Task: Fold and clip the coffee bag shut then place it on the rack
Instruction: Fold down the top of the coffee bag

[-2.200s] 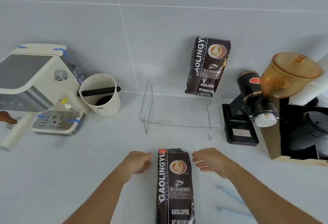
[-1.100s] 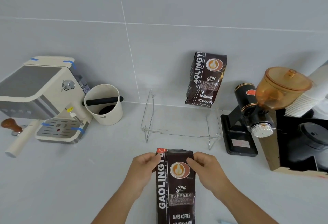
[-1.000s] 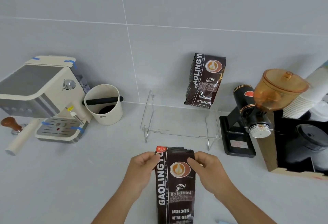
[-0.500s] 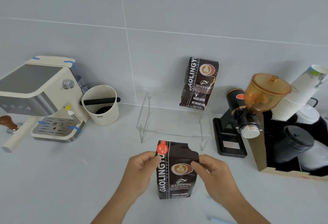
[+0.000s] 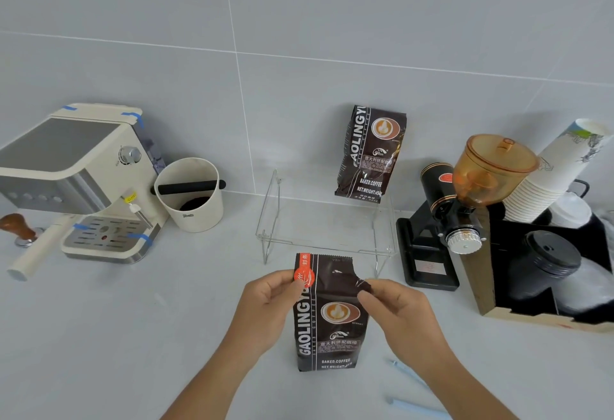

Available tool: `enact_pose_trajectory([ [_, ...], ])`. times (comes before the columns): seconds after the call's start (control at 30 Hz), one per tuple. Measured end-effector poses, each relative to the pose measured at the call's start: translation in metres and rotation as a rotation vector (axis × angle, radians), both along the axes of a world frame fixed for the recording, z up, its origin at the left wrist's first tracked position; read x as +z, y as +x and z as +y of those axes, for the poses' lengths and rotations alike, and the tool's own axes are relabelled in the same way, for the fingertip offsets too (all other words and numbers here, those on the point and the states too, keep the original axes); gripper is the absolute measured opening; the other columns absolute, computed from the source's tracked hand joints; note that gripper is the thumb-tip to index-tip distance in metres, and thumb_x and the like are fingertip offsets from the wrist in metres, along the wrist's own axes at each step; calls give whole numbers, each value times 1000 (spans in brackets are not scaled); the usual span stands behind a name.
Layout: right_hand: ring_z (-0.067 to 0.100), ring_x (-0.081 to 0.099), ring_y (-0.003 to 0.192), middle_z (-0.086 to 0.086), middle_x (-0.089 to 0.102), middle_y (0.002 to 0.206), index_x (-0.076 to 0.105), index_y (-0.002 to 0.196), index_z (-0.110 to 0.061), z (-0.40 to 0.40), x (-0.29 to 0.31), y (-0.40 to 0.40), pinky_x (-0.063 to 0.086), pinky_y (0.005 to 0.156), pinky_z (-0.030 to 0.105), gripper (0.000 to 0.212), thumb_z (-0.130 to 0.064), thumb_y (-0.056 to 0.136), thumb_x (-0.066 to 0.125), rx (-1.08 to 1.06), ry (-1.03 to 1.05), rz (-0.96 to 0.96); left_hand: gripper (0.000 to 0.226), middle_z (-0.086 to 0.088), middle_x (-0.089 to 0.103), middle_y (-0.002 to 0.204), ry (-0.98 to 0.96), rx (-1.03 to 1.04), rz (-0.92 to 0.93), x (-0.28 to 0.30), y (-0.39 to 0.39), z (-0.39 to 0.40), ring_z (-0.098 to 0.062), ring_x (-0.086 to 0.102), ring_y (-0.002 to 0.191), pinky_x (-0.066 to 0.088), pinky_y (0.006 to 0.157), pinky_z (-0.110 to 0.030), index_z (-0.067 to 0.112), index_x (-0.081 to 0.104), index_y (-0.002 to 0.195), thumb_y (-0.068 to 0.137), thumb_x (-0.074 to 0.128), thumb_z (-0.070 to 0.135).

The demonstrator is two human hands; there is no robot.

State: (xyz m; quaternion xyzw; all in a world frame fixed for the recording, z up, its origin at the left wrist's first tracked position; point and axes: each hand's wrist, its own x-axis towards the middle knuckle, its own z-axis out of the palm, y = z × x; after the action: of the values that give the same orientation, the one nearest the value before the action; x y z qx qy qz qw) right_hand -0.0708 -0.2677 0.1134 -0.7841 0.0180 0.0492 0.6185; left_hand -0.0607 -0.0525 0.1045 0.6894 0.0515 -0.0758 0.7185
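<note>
A dark brown coffee bag [image 5: 329, 323] stands upright on the grey counter in front of me. My left hand [image 5: 269, 306] pinches its upper left edge by the red sticker. My right hand [image 5: 395, 313] pinches the upper right corner, which is bent inward. Behind the bag stands a clear acrylic rack [image 5: 327, 227]. A second, identical coffee bag [image 5: 370, 153] sits on the rack's back right, leaning on the wall. Two pale blue clip-like sticks [image 5: 410, 383] lie on the counter at the lower right, partly behind my right arm.
A cream espresso machine [image 5: 76, 180] with a portafilter stands at the left, a white knock box [image 5: 191, 195] beside it. A black grinder with an amber hopper [image 5: 465, 200] is right of the rack. Stacked paper cups [image 5: 551, 170] and a box of black lids [image 5: 545, 270] fill the far right.
My hands closed on the bag's top, then raised it from lying flat to standing upright. The top right corner is now bent in. The view shifted right.
</note>
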Motion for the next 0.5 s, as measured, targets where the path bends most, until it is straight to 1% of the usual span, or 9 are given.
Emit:
enact_pose_trajectory([
  [0.07,7,74,84,-9,81,89,77,86,-35,4,4,5,57,71,13,30,-6,89,67,-45,48,8,20,1,81,94,-1,19,22,4,3,-1,-12,75,92,54,74,-11,20,79,92,94,60,14],
  [0.1,5,74,82,-9,81,87,75,89,-35,5,5,7,56,69,12,30,-5,88,68,-66,75,13,19,0,81,93,4,40,31,5,5,-2,-13,74,92,56,79,-17,19,79,92,94,60,15],
  [0.17,3,72,73,-6,81,83,70,97,-33,8,9,11,53,63,9,31,-3,88,68,-69,108,18,19,-5,80,92,19,77,46,7,8,-3,-16,73,90,56,92,-34,15,79,88,93,61,19],
  [0.23,1,68,65,-6,80,78,66,99,-33,11,11,14,50,59,8,30,-5,89,67,-65,87,7,20,-12,79,91,32,91,55,8,10,-4,-20,70,86,52,96,-45,14,78,83,92,63,24],
  [0.27,0,66,62,-6,79,75,65,98,-34,13,11,16,49,57,8,30,-6,89,67,-67,73,-2,21,-13,79,90,42,98,58,8,11,-4,-21,69,85,51,97,-47,14,78,81,91,63,26],
  [0.37,1,63,56,-5,77,67,63,89,-36,15,13,18,48,54,8,33,-3,88,67,-69,74,-20,21,-9,79,86,77,113,69,10,11,-5,-25,72,86,52,96,-47,17,77,79,91,64,27],
  [0.43,4,61,54,-4,76,64,63,84,-38,15,13,19,47,53,11,38,-1,87,68,-58,72,-34,21,-11,79,85,87,118,61,10,10,-5,-23,71,84,52,95,-48,16,77,78,91,64,26],
  [0.5,7,60,56,-3,74,63,66,80,-39,15,12,18,48,55,13,41,1,86,68,-49,54,-51,22,-14,78,86,96,116,55,12,8,-5,-21,69,82,52,94,-48,15,76,77,91,64,26],
])
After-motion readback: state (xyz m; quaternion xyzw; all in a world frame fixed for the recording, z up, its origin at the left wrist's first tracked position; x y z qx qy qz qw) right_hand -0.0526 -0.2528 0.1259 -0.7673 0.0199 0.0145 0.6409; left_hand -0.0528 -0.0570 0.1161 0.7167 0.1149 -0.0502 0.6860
